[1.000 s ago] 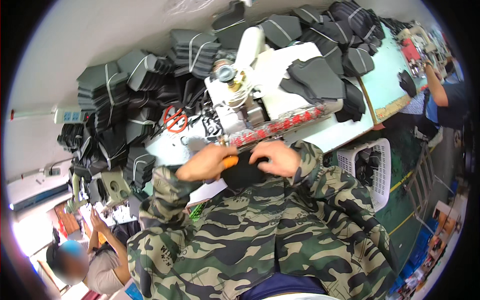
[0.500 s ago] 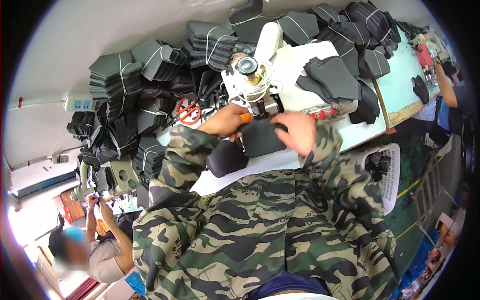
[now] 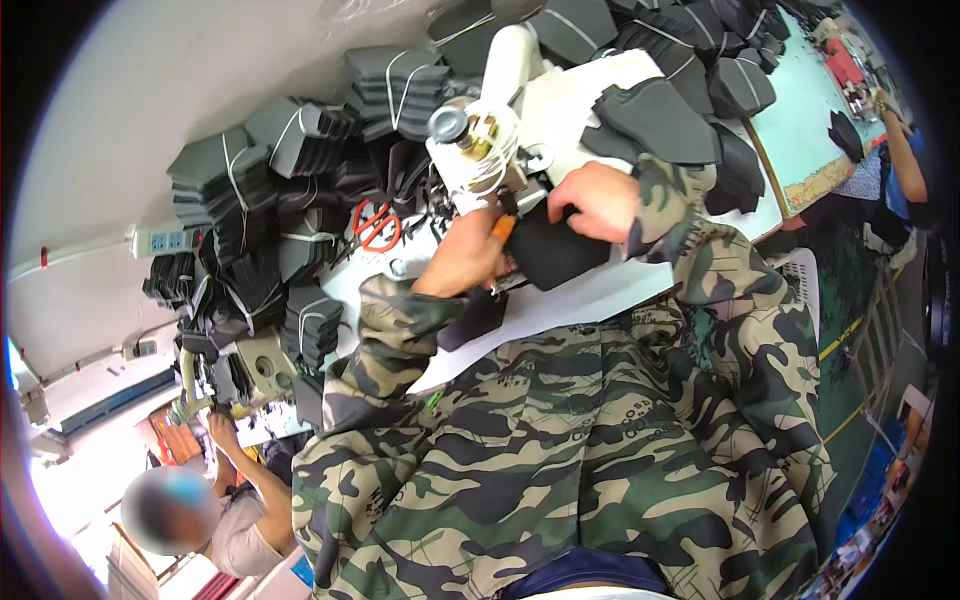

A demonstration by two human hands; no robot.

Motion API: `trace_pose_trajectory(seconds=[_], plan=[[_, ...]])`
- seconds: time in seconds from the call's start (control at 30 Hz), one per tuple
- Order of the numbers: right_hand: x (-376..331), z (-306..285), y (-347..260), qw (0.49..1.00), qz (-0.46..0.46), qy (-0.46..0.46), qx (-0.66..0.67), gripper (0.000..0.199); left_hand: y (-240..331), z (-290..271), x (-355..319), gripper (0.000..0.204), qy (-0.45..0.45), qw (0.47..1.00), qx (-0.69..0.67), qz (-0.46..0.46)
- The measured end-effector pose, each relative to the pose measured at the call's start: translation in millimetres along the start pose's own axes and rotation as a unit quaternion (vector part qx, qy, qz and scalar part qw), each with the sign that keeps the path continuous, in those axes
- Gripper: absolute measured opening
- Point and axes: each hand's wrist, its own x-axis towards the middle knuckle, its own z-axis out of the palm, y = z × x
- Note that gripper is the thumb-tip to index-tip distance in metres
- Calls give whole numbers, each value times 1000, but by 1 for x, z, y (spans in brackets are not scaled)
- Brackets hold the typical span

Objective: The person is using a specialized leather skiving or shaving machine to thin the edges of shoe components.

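Observation:
My left hand (image 3: 463,262) grips an orange-handled tool (image 3: 503,230) and rests on the near edge of a black fabric piece (image 3: 550,250) lying flat under the white sewing machine (image 3: 480,140). My right hand (image 3: 595,200) presses on the far right side of the same black piece, fingers curled over its edge. Both sleeves are camouflage cloth. A second dark piece (image 3: 472,318) lies on the white table (image 3: 600,295) just below my left wrist.
Bundles of tied black fabric pieces (image 3: 290,190) crowd the table's left and far side. Orange-handled scissors (image 3: 375,225) lie left of the machine. More black pieces (image 3: 660,120) sit to the right. Another person (image 3: 215,510) works at lower left; another person's arm (image 3: 900,150) shows at far right.
The view has tilted and closed in. Both hands have slid the black piece up closer under the machine head, and the hands now sit further apart on it.

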Motion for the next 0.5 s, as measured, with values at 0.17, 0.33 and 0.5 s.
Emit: trace_pose_trajectory(seconds=[0.17, 0.33, 0.5], plan=[[-16, 1, 3, 998, -9, -9, 63, 23, -2, -5, -8, 24, 6, 1000, 2, -15], [-18, -6, 10, 998, -4, 16, 55, 25, -11, -1, -6, 25, 30, 995, 91, 40], [-38, 20, -14, 956, 2, 72, 285, 25, -21, 0, -37, 34, -74, 994, -85, 2]])
